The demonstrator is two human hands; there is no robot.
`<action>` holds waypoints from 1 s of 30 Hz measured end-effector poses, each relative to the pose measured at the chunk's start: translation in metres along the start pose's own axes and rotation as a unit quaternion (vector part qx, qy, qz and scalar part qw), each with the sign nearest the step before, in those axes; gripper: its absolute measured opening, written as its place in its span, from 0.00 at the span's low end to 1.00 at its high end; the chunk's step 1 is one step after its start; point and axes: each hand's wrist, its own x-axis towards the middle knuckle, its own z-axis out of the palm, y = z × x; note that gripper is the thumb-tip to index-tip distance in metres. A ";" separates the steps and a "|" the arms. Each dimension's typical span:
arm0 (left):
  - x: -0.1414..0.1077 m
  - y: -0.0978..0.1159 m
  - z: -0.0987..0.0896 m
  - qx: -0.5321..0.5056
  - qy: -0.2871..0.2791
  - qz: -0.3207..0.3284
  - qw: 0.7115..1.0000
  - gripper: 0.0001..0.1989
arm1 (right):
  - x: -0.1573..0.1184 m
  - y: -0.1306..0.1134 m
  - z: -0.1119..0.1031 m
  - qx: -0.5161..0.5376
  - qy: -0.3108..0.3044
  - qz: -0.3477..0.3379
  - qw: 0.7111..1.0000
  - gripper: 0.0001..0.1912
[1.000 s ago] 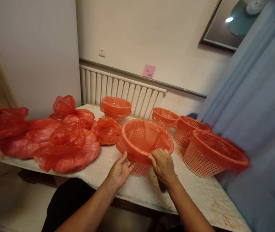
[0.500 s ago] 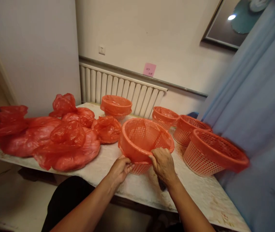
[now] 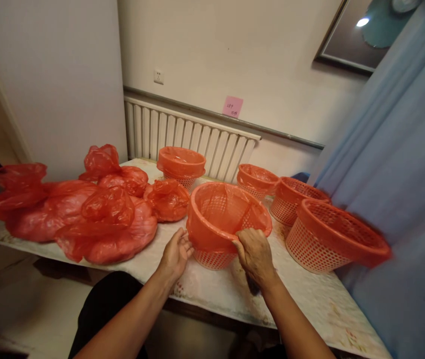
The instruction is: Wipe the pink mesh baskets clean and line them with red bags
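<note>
A plastic mesh basket [image 3: 215, 259] stands upright on the table in front of me. A thin red plastic bag [image 3: 208, 230] lines it and is folded out over its rim. My right hand [image 3: 256, 257] grips the near right part of that rim, thumb outside, over the bag. Beside the basket's left wall is my left hand [image 3: 177, 253], palm turned toward it with fingers apart and slightly curled; whether the fingertips touch the bag I cannot tell. Something small and dark [image 3: 252, 285] shows beneath my right hand, mostly hidden.
Filled, gathered red bags [image 3: 118, 239] lie on the left of the cloth-covered table [image 3: 212, 294]. Another lined basket [image 3: 181, 164] stands at the back; several more, including a large one [image 3: 319, 249], line the right side by a blue curtain [image 3: 395, 149]. A radiator [image 3: 190, 132] is behind.
My left hand has come away from the bag's lower edge at the basket's front and moved left and slightly up, its fingers opening. My right hand keeps its grip on the rim.
</note>
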 end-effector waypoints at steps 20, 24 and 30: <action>0.035 0.013 -0.001 0.064 -0.007 -0.074 0.995 0.11 | 0.001 0.000 0.000 -0.011 0.012 -0.003 1.000 0.20; 0.031 0.016 -0.001 0.013 -0.035 -0.044 0.998 0.11 | 0.001 -0.001 -0.002 -0.008 0.007 0.003 1.000 0.20; 0.031 0.011 -0.005 0.038 -0.057 -0.040 0.997 0.09 | 0.001 -0.001 -0.001 -0.012 0.010 0.000 1.000 0.20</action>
